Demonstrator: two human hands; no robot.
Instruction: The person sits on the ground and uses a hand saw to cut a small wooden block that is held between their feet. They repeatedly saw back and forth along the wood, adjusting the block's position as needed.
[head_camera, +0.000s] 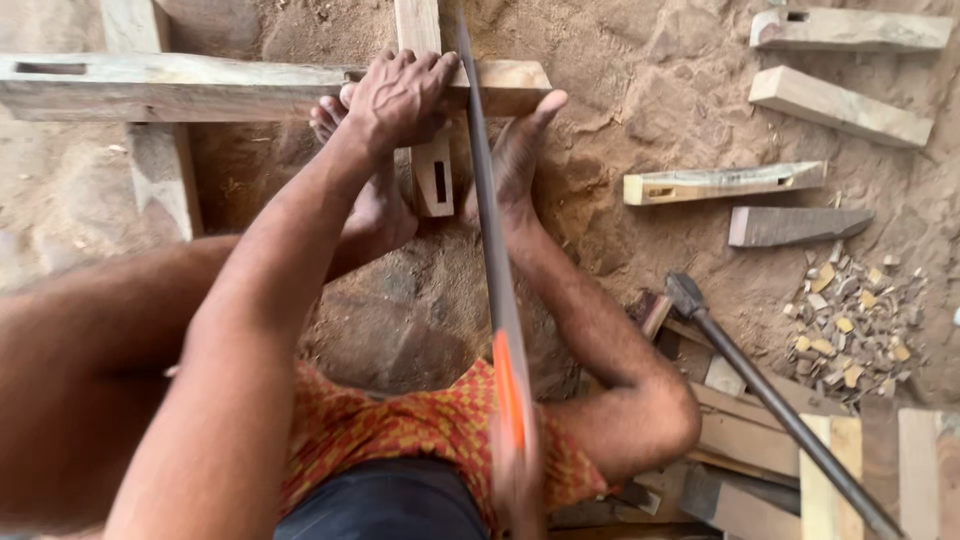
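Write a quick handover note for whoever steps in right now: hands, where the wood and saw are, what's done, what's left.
Left hand: pressed flat on the horizontal wooden beam, steadying it.
Right hand: blurred at the orange-marked handle end of the handsaw; grip unclear.
Both feet brace the beam on the sandy ground.
The blade crosses the beam near its right end, beside an upright mortised piece.
Done: depth of cut not visible.
Left: beam not severed.
Nearby: hammer, wood chips.

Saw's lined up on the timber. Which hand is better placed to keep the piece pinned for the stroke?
Left, probably. The left hand lies flat on the wooden beam beside the saw blade. The right hand, blurred at the frame's bottom, grips the saw's orange handle.
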